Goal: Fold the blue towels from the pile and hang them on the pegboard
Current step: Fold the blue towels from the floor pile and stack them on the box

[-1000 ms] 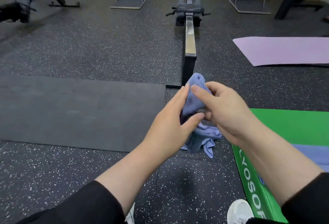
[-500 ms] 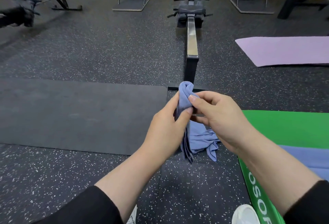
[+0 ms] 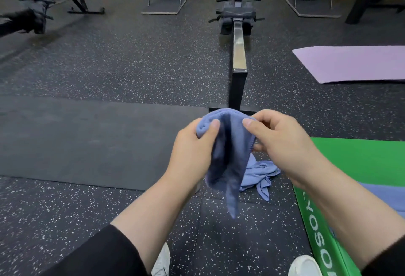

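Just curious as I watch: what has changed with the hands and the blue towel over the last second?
The left hand and right hand have moved apart, spreading the blue towel open between them. Both still pinch its top edge. The second towel stays crumpled on the floor.

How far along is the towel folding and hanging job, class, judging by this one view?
Done: nothing visibly; no pegboard is in view. In hand: the left hand and right hand pinch the top edge of one blue towel, hanging unfolded. Left: another crumpled towel lies on the floor, more blue cloth on the green mat.
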{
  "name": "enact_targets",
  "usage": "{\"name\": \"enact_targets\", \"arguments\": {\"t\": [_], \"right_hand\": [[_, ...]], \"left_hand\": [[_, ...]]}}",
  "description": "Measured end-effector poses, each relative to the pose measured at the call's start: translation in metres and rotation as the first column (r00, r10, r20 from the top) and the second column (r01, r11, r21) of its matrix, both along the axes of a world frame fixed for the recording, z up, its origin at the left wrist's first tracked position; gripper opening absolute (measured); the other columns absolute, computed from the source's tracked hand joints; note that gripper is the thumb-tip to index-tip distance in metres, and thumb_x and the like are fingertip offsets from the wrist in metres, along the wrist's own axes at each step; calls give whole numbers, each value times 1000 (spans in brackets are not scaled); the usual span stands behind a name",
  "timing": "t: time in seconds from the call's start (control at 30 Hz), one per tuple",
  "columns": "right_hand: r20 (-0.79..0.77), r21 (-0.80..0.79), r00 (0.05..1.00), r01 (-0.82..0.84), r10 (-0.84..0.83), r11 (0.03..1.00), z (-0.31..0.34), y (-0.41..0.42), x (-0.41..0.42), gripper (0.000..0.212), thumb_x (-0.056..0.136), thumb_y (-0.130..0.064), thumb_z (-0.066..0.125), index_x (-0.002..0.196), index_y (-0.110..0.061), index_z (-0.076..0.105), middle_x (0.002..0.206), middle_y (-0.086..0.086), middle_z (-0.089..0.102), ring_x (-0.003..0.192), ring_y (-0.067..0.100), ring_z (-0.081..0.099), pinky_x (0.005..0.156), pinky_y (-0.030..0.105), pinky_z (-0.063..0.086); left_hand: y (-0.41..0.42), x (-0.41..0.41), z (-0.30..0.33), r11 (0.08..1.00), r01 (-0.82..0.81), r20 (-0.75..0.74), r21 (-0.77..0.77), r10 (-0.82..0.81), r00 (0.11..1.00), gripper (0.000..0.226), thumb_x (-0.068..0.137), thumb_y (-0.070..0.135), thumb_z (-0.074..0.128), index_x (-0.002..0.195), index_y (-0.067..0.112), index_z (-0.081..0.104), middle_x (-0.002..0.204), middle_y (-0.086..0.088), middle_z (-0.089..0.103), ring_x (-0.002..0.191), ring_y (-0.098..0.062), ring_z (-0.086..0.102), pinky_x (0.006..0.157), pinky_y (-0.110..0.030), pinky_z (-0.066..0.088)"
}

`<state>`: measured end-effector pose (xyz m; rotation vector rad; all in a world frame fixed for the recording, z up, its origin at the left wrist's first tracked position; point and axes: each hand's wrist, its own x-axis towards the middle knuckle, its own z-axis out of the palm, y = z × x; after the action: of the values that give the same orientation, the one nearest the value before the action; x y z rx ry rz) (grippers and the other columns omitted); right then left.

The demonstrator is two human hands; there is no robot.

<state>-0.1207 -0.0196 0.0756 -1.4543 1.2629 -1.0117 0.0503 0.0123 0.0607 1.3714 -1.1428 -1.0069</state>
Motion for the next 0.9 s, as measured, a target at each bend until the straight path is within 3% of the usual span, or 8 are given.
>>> {"name": "enact_targets", "arguments": {"t": [0.13,0.27,0.43,0.5,0.6,0.67,0.83,0.9], "right_hand": [[-162,-116,986,21,-40,993,4,-9,-18,18,90,-26,74,80,-16,63,67,8,60,62,9,51,62,29,50],[-405,-200,913,-43,-43,979,3,-12,-28,24,89,-35,72,80,-19,57,54,-8,52,47,6,36,51,25,29],[-511,-195,860,-119,3,974,5,-11,-32,9,93,-34,69,89,-27,65,68,-6,71,53,6,48,62,26,40],[-548,-254,836,-122,-39,959,7,-9,-33,10,95,-32,67,86,-28,65,63,-13,66,56,4,49,60,20,38],[-486,-301,871,-95,-67,949,11,-7,-30,15,97,-28,62,83,-23,59,58,-11,54,55,4,45,55,15,35],[-429,-242,903,-108,-7,964,11,-4,-27,16,99,-27,58,85,-20,57,61,-9,50,55,4,41,56,18,35],[-127,-102,990,-78,65,992,6,0,-15,27,86,-49,52,89,-24,58,77,2,56,75,16,49,81,59,52],[-106,-88,993,-70,60,994,4,-1,-12,28,84,-51,55,89,-23,58,76,2,55,73,16,49,80,58,53]], "left_hand": [[-9,21,3,997,-62,-15,-40,62,998,16,101,24,59,93,20,72,83,10,73,75,-4,61,68,-17,49],[-9,29,2,999,-16,68,-43,19,998,19,101,25,60,87,17,71,75,13,68,68,0,56,60,-13,44],[-9,34,3,997,-17,120,-72,25,992,22,102,25,58,84,20,71,73,14,66,67,-1,53,60,-13,41],[-10,37,3,996,-4,146,-84,16,989,23,102,25,59,82,22,71,74,15,66,69,-1,53,64,-16,42],[-11,40,2,996,-5,123,-90,16,992,24,102,26,59,82,25,72,75,16,66,72,-5,55,75,-33,50],[-9,35,2,995,-20,87,-97,28,996,23,102,26,58,83,25,71,74,16,65,71,-5,54,71,-33,48],[-4,23,3,993,113,-8,-33,-113,994,16,94,14,69,108,21,72,102,9,77,93,-5,69,78,-18,53],[-4,20,1,998,69,-10,8,-69,998,14,94,15,68,105,21,74,99,7,78,93,-6,70,77,-22,53]]}}
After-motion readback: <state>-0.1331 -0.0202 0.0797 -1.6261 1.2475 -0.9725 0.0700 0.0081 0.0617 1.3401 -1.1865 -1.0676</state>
